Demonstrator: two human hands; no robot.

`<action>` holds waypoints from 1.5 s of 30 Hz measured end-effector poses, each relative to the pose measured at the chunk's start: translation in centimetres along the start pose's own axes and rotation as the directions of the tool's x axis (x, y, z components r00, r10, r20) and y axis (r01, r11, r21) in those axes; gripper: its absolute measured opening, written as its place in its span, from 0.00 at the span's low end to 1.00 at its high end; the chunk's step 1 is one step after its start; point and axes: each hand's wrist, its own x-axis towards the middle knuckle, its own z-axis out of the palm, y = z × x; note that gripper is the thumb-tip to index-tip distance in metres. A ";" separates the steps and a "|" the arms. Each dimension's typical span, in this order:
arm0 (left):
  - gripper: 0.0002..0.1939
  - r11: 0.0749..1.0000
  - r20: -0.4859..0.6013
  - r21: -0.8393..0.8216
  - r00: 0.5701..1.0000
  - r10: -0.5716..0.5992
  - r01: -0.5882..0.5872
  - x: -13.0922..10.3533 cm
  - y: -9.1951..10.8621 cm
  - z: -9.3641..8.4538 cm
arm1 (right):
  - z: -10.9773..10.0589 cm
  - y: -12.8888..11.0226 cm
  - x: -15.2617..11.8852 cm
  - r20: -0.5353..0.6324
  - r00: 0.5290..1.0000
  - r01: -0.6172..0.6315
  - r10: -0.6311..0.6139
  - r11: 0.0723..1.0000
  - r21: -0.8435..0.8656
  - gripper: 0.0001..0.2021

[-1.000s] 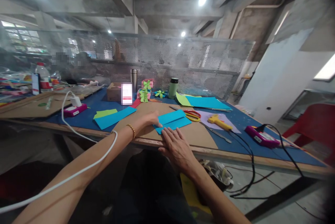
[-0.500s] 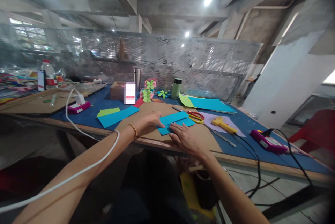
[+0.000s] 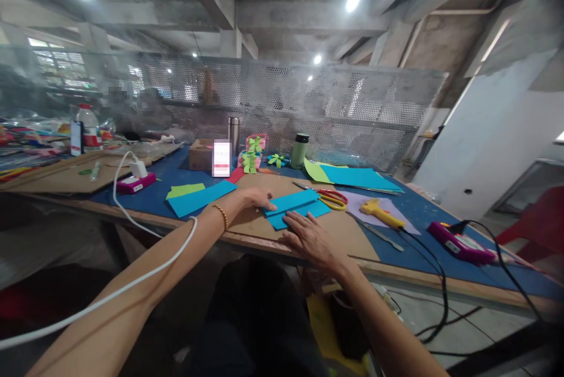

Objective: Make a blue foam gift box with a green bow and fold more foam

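A sheet of blue paper [image 3: 291, 202] lies folded on the brown cardboard, its upper flap laid partly over the lower layer. My left hand [image 3: 258, 198] holds the flap's left end between thumb and fingers. Flat on the near part of the paper rests my right hand [image 3: 308, 239], its fingers stretched out and slightly apart. Scissors [image 3: 332, 199] with red and yellow handles lie just right of the paper. Left of my left hand are a blue strip [image 3: 200, 198] and a light green piece of paper [image 3: 185, 190].
A yellow glue gun [image 3: 382, 212] lies on lilac paper, beside metal tweezers [image 3: 379, 233]. Purple power strips [image 3: 460, 242] sit on both sides. A green bottle [image 3: 299, 151], pink-and-green paper crafts [image 3: 250, 161] and blue sheets [image 3: 359, 177] stand farther back. A white cable [image 3: 176, 256] crosses my left forearm.
The view has shifted slightly, moving the tabletop a little to the right in the picture. Both hands stay on the blue paper; my right fingers sit slightly farther left on it.
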 end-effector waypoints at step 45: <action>0.12 0.916 0.165 0.054 0.909 0.383 -0.396 -0.9 -0.3 1.6 | 0.6 -2.8 -1.9 -0.051 0.996 0.062 -0.069 0.990 -0.126 0.32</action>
